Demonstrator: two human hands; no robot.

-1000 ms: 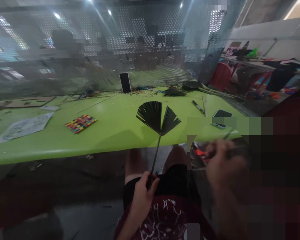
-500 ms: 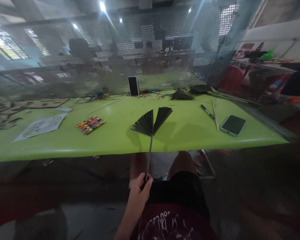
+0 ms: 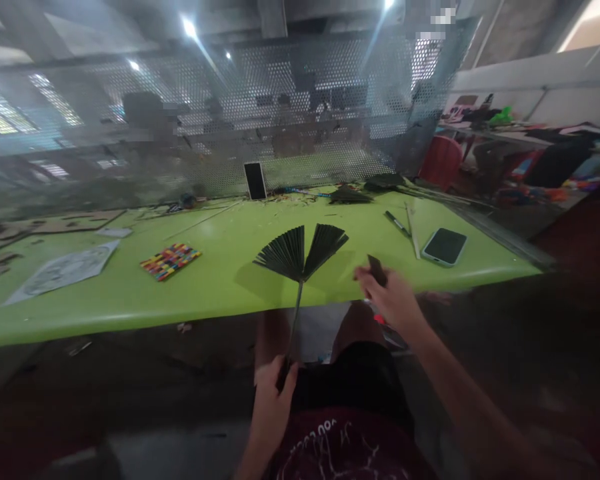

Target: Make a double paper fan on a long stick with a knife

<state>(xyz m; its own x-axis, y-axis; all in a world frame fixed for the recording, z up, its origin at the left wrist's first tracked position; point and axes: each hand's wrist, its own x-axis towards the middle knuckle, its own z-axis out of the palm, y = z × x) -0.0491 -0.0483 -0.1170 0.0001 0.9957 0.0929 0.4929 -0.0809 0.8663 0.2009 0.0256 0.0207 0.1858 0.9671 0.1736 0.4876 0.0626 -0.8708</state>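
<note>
Gripping a pleated black fan's (image 3: 300, 251) thin stick, left hand (image 3: 273, 400); right hand (image 3: 393, 298) pinches a dark strip (image 3: 377, 270).

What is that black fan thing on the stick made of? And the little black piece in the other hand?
The fan looks like matte black paper: sharp accordion pleats spread in two wedges. Its stick, held by the left hand, is thin, dark and straight, maybe wood or wire; I cannot tell. The small black piece in the right hand seems like folded paper too, but it is blurred.

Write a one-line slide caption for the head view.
Left hand grips the stick of a black pleated paper fan over a green table; right hand pinches a small dark piece.
</note>
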